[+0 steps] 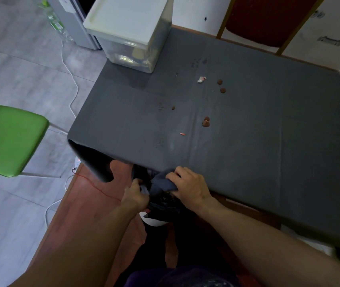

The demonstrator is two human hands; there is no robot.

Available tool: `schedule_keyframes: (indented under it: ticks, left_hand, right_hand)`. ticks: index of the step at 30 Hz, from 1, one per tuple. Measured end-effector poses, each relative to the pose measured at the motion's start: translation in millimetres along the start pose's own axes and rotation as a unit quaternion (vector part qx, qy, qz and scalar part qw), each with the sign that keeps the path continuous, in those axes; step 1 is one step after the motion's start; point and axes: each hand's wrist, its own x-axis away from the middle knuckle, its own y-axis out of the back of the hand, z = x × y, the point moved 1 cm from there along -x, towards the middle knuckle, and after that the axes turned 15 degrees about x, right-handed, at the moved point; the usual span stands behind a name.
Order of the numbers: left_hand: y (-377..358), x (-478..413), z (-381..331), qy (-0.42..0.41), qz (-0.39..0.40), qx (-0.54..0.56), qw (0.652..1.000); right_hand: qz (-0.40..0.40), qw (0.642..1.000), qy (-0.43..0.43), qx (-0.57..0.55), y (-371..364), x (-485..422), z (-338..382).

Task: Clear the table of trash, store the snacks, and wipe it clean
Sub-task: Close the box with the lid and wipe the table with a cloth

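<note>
A dark grey table [258, 125] fills the middle of the head view. Several brown crumbs [206, 122] lie on it, with a crumpled white wrapper [201, 79] farther back and a small orange scrap [182, 134] nearer me. At the table's near edge my right hand [189, 186] grips a dark grey cloth [162, 184]. Just below the edge hangs a black trash bag [164, 204] over a white bin [153, 221]. My left hand [136, 195] holds the bag's left rim. The bag's inside is mostly hidden by my hands.
A clear storage box with a white lid [132, 32] stands on the table's far left corner, snacks inside. A green chair [10, 139] sits to the left, a red chair [268, 19] behind the table. White cables [70, 73] run across the grey floor.
</note>
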Motion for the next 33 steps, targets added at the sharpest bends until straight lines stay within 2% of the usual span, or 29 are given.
schedule_keyframes:
  ticks: [5, 10, 15, 18, 21, 24, 29, 31, 33]
  left_hand:
    - [4.6, -0.1, 1.7, 0.002, 0.004, -0.003, 1.0]
    - [6.8, -1.7, 2.6, -0.007, 0.004, -0.004, 1.0]
    - [8.5, 0.9, -0.8, -0.01, 0.015, -0.002, 1.0]
    - [8.3, 0.9, -3.3, -0.002, 0.023, 0.0, 1.0]
    - [5.3, 0.3, -6.1, 0.007, 0.023, 0.003, 1.0]
    - [0.4, -0.2, -8.9, 0.013, 0.031, 0.018, 0.999]
    - [-6.8, -5.6, -11.6, 0.013, 0.016, 0.023, 1.0]
    - [-9.6, -6.1, -13.4, 0.014, 0.014, 0.025, 0.999]
    - [-12.7, -7.0, -14.8, 0.016, 0.01, 0.022, 1.0]
  right_hand:
    - [-0.008, 0.998, 0.059, 0.029, -2.0, -3.2, 4.5]
    - [0.028, 0.995, 0.091, 0.023, -7.8, -0.1, 6.0]
    - [0.056, 0.997, 0.047, -0.037, -2.7, -5.2, 3.1]
    - [0.046, 0.996, 0.013, -0.073, 0.4, -9.4, -8.5]
    - [0.017, 0.991, -0.064, -0.116, 7.5, -16.6, -28.5]
    - [-0.026, 0.967, -0.205, -0.146, 16.4, -29.7, -58.9]
    - [-0.125, 0.883, -0.421, -0.169, 28.9, -53.3, -118.1]
    - [-0.13, 0.852, -0.479, -0.166, 29.4, -66.2, -139.7]
    - [-0.096, 0.842, -0.505, -0.165, 26.1, -81.0, -157.3]
